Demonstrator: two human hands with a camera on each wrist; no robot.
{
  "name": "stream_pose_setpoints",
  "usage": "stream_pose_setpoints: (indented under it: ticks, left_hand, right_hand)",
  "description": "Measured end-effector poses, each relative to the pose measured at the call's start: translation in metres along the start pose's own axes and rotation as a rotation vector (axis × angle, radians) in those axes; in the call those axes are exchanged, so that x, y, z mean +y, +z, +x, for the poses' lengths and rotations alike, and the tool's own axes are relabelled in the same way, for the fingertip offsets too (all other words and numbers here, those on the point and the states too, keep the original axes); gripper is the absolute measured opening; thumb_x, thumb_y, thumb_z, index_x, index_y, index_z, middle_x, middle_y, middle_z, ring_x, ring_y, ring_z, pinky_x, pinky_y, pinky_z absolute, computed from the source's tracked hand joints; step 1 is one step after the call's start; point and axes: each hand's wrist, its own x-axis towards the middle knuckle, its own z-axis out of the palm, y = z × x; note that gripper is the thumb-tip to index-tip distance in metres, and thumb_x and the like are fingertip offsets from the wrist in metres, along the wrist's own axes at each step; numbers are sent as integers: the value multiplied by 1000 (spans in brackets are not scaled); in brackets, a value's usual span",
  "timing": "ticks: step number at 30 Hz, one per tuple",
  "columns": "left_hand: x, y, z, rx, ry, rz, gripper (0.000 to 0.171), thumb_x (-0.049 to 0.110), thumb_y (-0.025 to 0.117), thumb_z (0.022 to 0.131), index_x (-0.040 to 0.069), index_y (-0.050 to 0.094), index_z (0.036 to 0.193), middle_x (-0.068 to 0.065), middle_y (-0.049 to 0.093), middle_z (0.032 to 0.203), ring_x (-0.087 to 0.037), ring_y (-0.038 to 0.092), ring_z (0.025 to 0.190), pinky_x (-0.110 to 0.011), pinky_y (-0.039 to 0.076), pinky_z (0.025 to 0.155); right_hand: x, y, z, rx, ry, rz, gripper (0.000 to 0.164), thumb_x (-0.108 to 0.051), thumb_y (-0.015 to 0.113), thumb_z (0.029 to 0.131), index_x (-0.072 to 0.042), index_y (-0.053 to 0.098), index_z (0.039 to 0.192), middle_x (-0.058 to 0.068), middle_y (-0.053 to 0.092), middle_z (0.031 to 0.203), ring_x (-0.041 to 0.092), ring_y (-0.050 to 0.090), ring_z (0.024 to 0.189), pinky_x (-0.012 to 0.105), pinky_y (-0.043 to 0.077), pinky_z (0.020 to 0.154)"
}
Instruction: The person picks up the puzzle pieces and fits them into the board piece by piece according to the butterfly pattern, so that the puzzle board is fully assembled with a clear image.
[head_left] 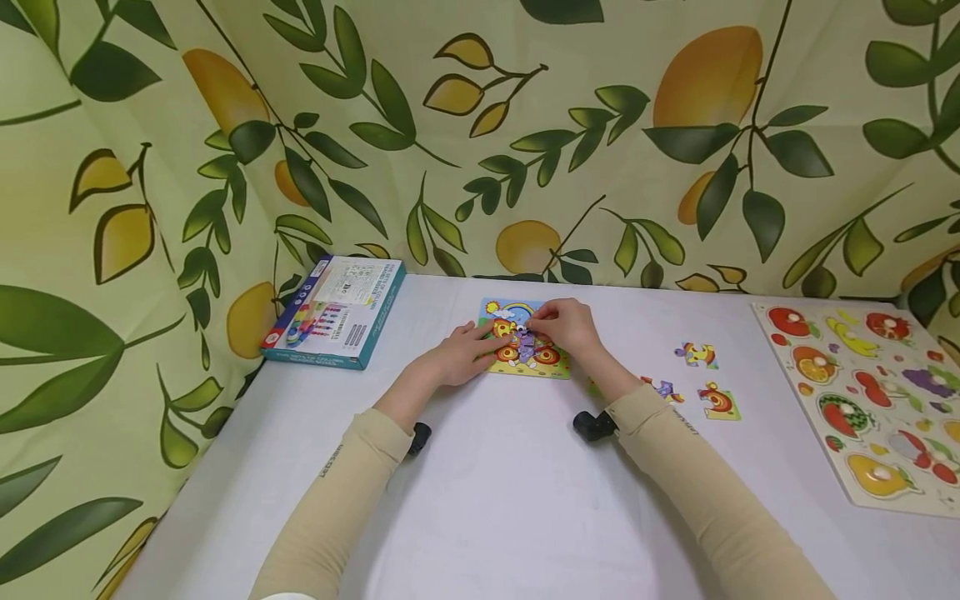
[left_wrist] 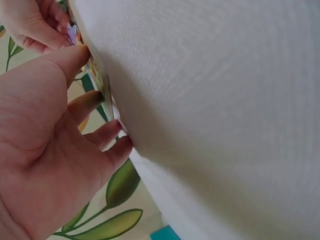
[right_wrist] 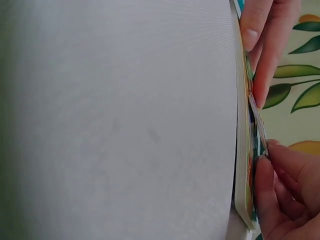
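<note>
A colourful picture puzzle [head_left: 514,369] lies on the white table in front of the person, with a rainbow, a sun and a purple figure in its picture. At its left side the left hand [head_left: 461,353] rests with extended, slightly bent fingers, the tips on the board and its edge. Over the upper middle of the board, the right hand [head_left: 572,328] pinches a thin puzzle piece [right_wrist: 258,124] between thumb and fingertips. In the right wrist view that piece slants, its far end against the board and its near end raised. The fingers cover part of the picture.
Loose puzzle pieces, including a yellow one [head_left: 700,356] and a red-and-yellow one [head_left: 720,402], lie right of the board; the right forearm partly covers others. A flat box [head_left: 337,312] sits at back left, a fruit peg board [head_left: 840,417] at far right. Patterned cloth [head_left: 480,150] hangs behind.
</note>
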Motion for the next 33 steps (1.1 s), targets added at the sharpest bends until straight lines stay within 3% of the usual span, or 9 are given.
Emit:
stream_pose_setpoints:
  ticks: [19,33]
  left_hand:
    - [0,1,0,8,-8,15,48,34,43,105,32,35,152,-4,14,163,-39,11,147,-56,21,114]
    - [0,1,0,9,1,19,47,33,42,105,31,36,152,-5,14,163,-40,11,146,-55,20,114]
  right_hand:
    - [-5,5,0,8,23,-81,17,-21,72,91,-4,71,92,10,66,88,20,54,78,22,44,61]
    - [-3,6,4,-15,53,-76,19,-22,71,91,-4,68,92,11,66,92,21,54,80,23,43,64]
